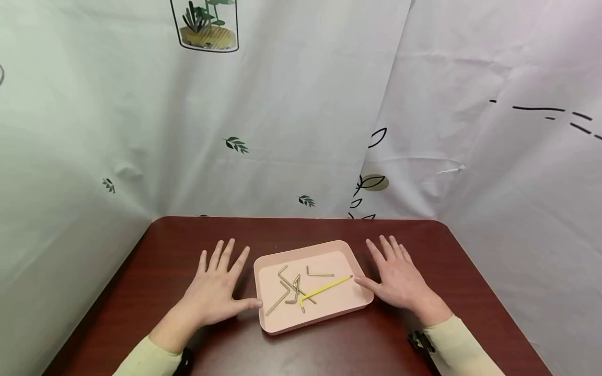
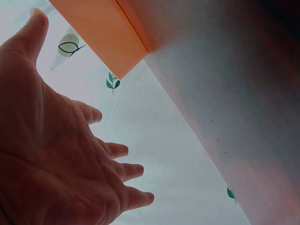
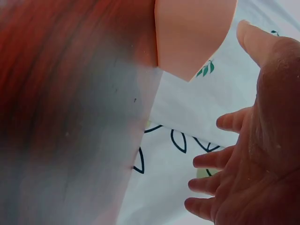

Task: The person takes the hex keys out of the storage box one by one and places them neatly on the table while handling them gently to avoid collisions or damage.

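Note:
A shallow pink tray point(image 1: 329, 313) lies on the table between both hands, slightly turned. Inside it are several brass-coloured hex keys point(image 1: 277, 304), some crossing each other at the left, one apart near the far side. A longer yellow hex key point(image 1: 329, 286) lies across them toward the tray's right wall. My left hand point(image 1: 211, 292) is spread with straight fingers at the tray's left side, its thumb tip at the rim. On the right side my right hand point(image 1: 400, 279) is spread too, thumb at the rim. Neither hand holds anything; both palms show in the wrist views.
The dark red-brown table point(image 1: 226, 347) has rounded far corners. White curtains point(image 1: 291, 104) printed with leaves and a plant jar hang behind it and at both sides. A dark band point(image 1: 420, 342) sits at the right wrist, by the pale sleeve.

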`<act>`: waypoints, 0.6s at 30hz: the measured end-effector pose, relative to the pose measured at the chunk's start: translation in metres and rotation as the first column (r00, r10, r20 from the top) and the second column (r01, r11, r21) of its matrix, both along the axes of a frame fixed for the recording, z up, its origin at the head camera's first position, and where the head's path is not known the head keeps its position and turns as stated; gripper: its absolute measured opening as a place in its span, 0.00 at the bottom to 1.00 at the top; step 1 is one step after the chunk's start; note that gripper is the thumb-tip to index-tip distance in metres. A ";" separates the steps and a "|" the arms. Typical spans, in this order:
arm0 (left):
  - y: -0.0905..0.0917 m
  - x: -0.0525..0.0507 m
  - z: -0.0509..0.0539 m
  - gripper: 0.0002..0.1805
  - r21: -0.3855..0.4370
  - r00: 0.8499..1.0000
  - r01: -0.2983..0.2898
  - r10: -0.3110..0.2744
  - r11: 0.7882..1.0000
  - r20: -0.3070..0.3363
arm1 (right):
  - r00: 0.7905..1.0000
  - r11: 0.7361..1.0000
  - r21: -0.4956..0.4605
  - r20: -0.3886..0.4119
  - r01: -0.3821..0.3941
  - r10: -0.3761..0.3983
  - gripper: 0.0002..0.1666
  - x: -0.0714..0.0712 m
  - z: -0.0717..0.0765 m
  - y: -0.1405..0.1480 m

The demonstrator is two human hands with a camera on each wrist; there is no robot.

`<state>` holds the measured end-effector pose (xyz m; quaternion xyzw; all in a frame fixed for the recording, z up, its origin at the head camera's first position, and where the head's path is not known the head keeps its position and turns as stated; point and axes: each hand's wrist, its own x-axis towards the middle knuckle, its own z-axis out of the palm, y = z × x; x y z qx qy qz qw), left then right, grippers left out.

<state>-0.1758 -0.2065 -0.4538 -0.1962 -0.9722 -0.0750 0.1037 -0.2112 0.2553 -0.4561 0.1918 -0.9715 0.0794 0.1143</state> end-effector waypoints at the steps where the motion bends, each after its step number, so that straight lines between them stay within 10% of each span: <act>1: 0.000 0.001 0.000 0.70 0.001 1.000 0.001 -0.001 1.000 -0.001 | 1.000 1.000 -0.002 -0.003 -0.005 0.005 0.61 0.000 0.000 -0.001; 18: 0.008 0.003 -0.001 0.69 0.007 1.000 0.022 -0.022 1.000 0.002 | 0.989 0.986 -0.155 0.122 -0.069 0.089 0.59 0.007 -0.008 -0.017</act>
